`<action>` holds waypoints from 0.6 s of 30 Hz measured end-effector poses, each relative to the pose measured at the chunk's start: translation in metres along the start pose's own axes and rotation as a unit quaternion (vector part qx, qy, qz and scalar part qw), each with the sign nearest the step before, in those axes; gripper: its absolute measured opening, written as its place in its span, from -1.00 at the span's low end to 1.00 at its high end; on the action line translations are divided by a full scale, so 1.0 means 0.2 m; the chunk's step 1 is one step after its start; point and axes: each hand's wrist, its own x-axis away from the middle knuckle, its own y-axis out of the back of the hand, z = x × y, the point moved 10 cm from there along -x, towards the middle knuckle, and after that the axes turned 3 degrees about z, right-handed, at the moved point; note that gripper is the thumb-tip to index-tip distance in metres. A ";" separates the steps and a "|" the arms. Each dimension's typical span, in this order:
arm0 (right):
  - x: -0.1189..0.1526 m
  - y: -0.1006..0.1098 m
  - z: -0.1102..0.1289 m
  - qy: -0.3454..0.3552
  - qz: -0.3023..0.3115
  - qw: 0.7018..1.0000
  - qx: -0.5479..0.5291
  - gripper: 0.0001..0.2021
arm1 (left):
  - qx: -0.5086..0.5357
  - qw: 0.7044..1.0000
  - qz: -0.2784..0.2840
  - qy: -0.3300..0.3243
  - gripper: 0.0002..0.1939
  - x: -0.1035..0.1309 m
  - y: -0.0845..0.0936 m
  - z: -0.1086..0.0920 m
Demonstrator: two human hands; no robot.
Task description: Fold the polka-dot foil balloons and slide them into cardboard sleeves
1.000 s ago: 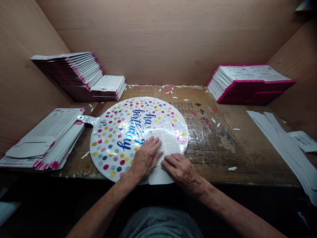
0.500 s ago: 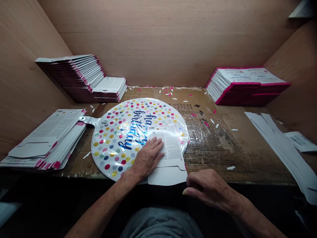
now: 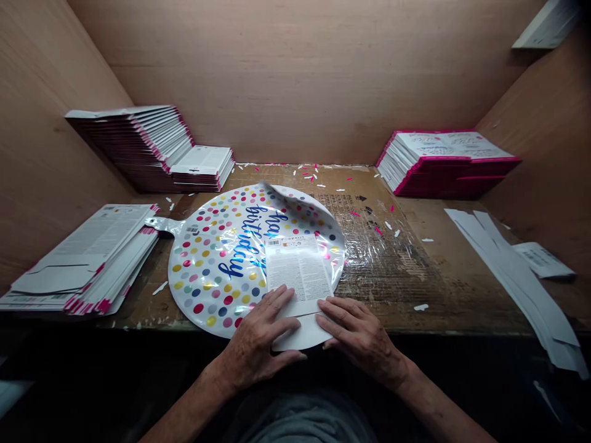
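Observation:
A round foil balloon (image 3: 207, 258) with coloured dots and blue "happy birthday" lettering lies flat, its tail pointing left. Its far right edge is curled up. Over its lower right part rests a printed white card sleeve (image 3: 298, 271), its near flap jutting past the table edge. My left hand (image 3: 265, 332) lies spread on the sleeve's near left side, thumb along the front edge. At the near right corner, my right hand (image 3: 357, 332) has its fingers together over the side edge, thumb lower at the rim. The inside of the sleeve is hidden.
Stacks of white sleeves with pink edges stand at back left (image 3: 157, 141) and front left (image 3: 87, 252). A printed stack (image 3: 452, 163) sits back right. White card strips (image 3: 517, 283) lie at right. Small pink and white scraps dot the cardboard-covered table (image 3: 392, 277). Wooden walls surround it.
My right hand has moved left onto the sleeve's near right corner. My left hand has slid toward the near edge. The sleeve shifted slightly left and nearer, and the balloon's far right edge curled up.

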 end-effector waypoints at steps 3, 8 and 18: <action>-0.04 0.01 -0.07 -0.075 -0.027 0.995 -0.063 -0.78 | 0.003 0.997 -0.078 0.016 -0.89 -0.01 0.04 0.01; -0.09 -0.04 -0.21 -0.240 -0.049 0.968 -0.050 -0.81 | -0.050 0.965 -0.175 0.189 -0.87 -0.02 0.06 0.15; 0.02 0.08 0.04 -0.030 -0.068 0.997 0.032 -0.73 | 0.039 0.932 -0.203 0.299 -0.75 0.06 0.10 0.19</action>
